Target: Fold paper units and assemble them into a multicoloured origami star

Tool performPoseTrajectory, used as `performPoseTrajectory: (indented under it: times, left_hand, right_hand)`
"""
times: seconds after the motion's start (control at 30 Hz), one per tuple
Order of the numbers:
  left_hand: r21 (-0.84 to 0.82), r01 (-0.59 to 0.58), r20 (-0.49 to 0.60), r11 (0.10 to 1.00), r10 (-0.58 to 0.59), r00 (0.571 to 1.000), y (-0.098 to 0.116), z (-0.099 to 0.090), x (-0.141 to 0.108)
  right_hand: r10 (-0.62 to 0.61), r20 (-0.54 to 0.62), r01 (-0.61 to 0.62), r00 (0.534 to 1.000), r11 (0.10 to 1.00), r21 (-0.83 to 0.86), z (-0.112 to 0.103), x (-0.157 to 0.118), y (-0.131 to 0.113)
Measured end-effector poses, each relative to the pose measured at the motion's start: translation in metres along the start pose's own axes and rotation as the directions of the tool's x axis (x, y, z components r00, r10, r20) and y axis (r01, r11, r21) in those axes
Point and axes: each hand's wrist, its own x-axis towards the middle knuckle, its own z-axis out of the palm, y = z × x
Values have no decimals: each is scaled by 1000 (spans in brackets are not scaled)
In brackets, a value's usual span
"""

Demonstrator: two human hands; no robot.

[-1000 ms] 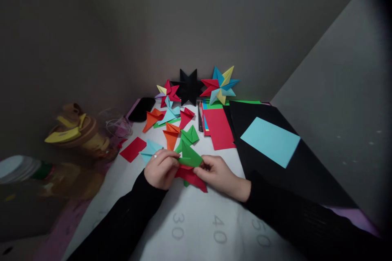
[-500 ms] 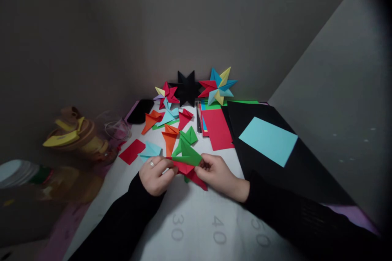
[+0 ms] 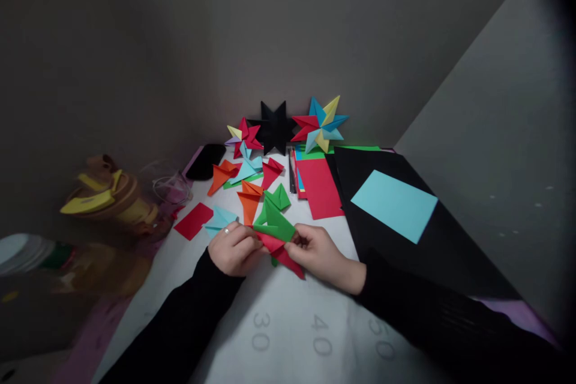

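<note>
Between my hands is a folded paper piece made of a green part [image 3: 278, 225] and a red part [image 3: 287, 257], fitted against each other. My left hand [image 3: 236, 247], with a ring on one finger, pinches its left side at the red paper. On the right, my right hand [image 3: 317, 255] grips the edge where green meets red. My fingertips cover part of the join. Just beyond lie an orange folded piece [image 3: 250, 198] and a green folded piece [image 3: 279, 197]. A light blue folded piece [image 3: 219, 220] lies near my left hand.
Folded paper stars, one black [image 3: 273, 127] and one multicoloured [image 3: 321, 124], lean on the back wall. A light blue sheet [image 3: 396, 205] lies on black card [image 3: 450, 264] at right. Red paper [image 3: 320, 189], a phone [image 3: 206, 162] and a jar [image 3: 33, 255] surround the work area.
My left hand has shifted slightly to the right and up along the red paper. The folded piece has tilted a little; my right hand keeps nearly the same place.
</note>
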Motion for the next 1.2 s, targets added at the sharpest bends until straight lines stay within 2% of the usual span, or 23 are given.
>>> performPoseTrajectory:
  times: [0.13,0.3,0.53,0.6,0.77,0.87,0.97,1.1,1.2]
  left_hand:
    - [68,-1,60,998,-3,998,0,0,0]
    - [143,44,53,989,-52,997,5,1,1]
    - [189,14,81,982,-30,996,10,3,3]
    - [180,-4,62,984,-7,998,11,4,1]
    - [159,-135,62,978,127,990,9,2,-1]
    - [149,-139,140,979,118,983,8,-5,2]
    - [75,-101,292,992,75,953,10,-15,7]
    - [-65,-38,473,997,64,879,12,-24,11]
    - [-44,-84,576,996,94,812,12,-24,10]
  right_hand:
    - [-41,9,42,999,998,-36,0,0,-5]
    - [-80,30,82,996,994,-73,-1,-1,-11]
    - [-70,29,72,997,994,-82,-1,-2,-14]
    - [-64,30,67,997,995,-77,0,-2,-13]
    - [-45,47,47,998,998,-47,1,-2,-14]
    - [-56,92,62,994,996,-66,-4,-1,-18]
    - [-93,215,124,972,983,-135,-12,1,-22]
    - [-80,415,132,906,986,-98,-19,2,-24]
    - [-54,491,92,869,994,-54,-20,1,-23]
